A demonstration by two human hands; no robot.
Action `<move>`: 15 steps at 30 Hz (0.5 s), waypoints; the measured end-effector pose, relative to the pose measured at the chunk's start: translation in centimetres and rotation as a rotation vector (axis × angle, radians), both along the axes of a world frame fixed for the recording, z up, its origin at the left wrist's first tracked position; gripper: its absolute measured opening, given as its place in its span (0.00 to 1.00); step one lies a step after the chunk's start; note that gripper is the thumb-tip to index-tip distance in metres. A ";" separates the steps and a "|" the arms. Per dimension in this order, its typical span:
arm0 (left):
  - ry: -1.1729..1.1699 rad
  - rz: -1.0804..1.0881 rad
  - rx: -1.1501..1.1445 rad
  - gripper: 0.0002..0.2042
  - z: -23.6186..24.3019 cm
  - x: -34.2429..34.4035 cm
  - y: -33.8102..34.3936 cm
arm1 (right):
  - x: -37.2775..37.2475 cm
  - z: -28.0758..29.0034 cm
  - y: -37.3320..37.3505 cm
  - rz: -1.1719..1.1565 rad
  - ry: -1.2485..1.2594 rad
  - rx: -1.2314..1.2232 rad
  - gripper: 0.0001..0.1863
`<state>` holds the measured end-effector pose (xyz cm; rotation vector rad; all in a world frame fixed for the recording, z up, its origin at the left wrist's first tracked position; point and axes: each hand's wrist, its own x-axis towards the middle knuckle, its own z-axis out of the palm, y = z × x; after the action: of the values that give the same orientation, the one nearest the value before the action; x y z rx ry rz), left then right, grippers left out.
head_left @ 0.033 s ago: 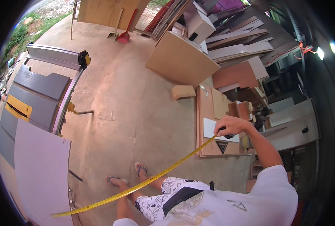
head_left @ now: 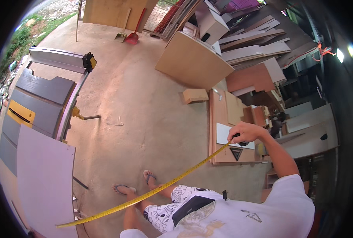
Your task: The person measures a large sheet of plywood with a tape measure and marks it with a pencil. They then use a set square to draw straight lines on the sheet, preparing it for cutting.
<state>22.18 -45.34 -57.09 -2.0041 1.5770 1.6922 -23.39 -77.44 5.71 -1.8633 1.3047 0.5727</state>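
right hand (head_left: 246,133): clenched on tape measure case, right of centre | yellow tape blade (head_left: 152,193): long axis runs diagonally from that hand down to lower left, tip near grey panel (head_left: 45,178) | left hand: out of frame, state unknown | right hand nearer

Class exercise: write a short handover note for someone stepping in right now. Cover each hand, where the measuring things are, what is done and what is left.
Right hand: grip closed on the tape measure case, raised over the stacked boards.
Left hand: out of view.
Yellow tape: drawn out in a long span, running down-left to the white panel on the table saw; its far tip sits near the panel's lower edge.
Done: tape extended.
Left: no reading or mark visible yet.
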 end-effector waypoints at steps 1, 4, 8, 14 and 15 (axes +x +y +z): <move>-0.008 -0.012 0.022 0.27 0.8 -0.6 0.0 | -1.5 -0.3 0.7 -0.014 -0.039 -0.015 0.13; -0.020 -0.010 0.047 0.26 3.0 -2.2 -1.2 | -3.7 0.0 1.3 -0.044 -0.074 0.000 0.13; -0.004 -0.120 -0.043 0.24 3.6 -4.2 -2.0 | -6.1 -0.4 2.7 -0.107 -0.099 -0.011 0.12; -0.151 -0.316 -0.323 0.23 1.1 -4.4 -2.1 | -4.7 0.3 1.4 -0.025 -0.107 -0.001 0.13; -0.153 -0.298 -0.262 0.23 1.5 -3.6 -2.5 | -4.1 0.4 0.6 -0.006 -0.099 -0.016 0.13</move>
<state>18.57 -47.88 -55.56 -1.8308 2.0056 1.2525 -27.48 -76.87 6.10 -1.8762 1.2531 0.4619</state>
